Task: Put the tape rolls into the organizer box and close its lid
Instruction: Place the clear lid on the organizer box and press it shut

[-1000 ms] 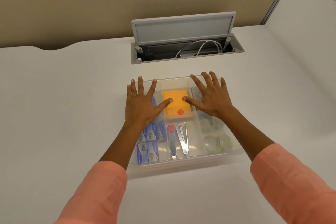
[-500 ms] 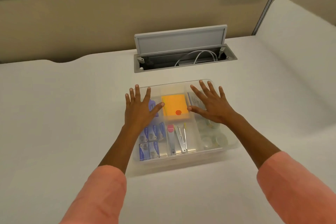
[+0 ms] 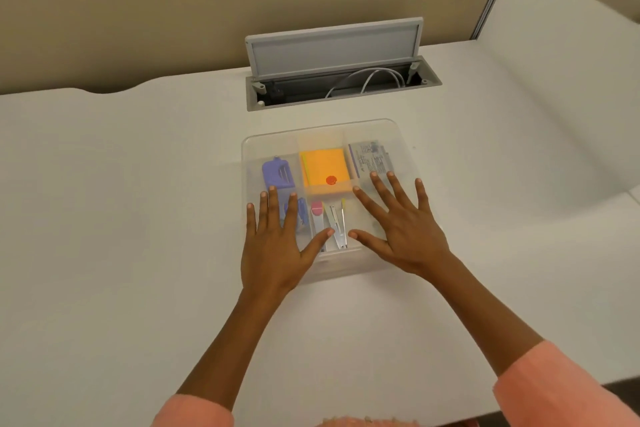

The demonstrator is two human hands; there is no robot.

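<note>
Frosted translucent plastic organizer box (image 3: 270, 149) on a matt white table (image 3: 121, 201) — shiny metal stapler (image 3: 337, 227) inside.

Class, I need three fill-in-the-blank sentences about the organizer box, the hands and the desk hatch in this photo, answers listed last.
1. Both hands, left hand and right hand, lie flat on the box's clear ____.
2. The sticky-note pad in the organizer box is ____ in colour.
3. The cable hatch behind the box stands ____.

Answers: lid; orange; open
</note>
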